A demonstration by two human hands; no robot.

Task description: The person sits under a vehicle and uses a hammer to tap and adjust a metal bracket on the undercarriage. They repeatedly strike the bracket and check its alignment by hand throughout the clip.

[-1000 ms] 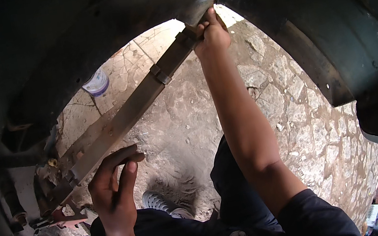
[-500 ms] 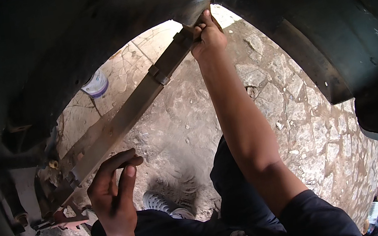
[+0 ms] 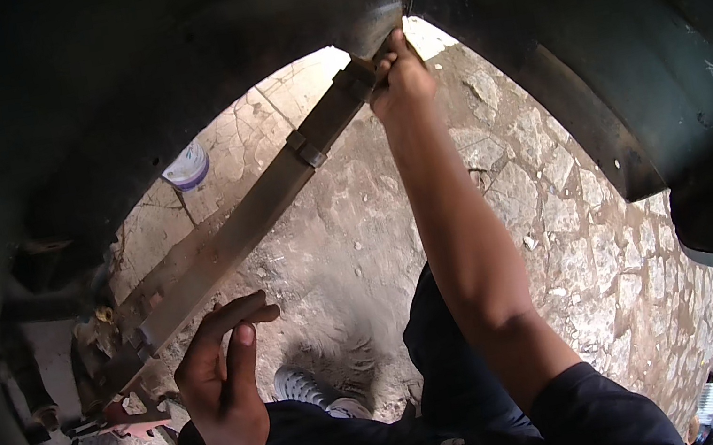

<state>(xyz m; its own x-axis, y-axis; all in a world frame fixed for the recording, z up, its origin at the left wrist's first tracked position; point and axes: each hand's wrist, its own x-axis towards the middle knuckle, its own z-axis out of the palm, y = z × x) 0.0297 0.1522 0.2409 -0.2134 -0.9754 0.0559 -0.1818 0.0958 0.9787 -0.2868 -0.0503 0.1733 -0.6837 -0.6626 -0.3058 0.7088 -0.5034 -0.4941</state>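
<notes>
A long, dusty leaf spring (image 3: 231, 243) with metal clips around it slants from the lower left up to the dark vehicle body. At its upper end, my right hand (image 3: 404, 81) is closed around the end piece, one finger pointing up along the metal edge. What lies under that palm is hidden. My left hand (image 3: 222, 380) is raised below the spring's lower half, apart from it. Its fingers are bent forward with the thumb held off them, and nothing shows between them.
Dark curved body panels (image 3: 687, 97) arch overhead and down the right side. Axle parts and a red metal piece (image 3: 135, 417) sit at lower left. Beyond the spring stands a white and purple can (image 3: 187, 168). Rough stone paving (image 3: 561, 244) lies below, and my shoe (image 3: 305, 392) rests on dirt.
The view has shifted slightly, so everything sits a little lower and to the right. My right hand keeps its grip at the spring's end. My left hand stays raised in nearly the same pose.
</notes>
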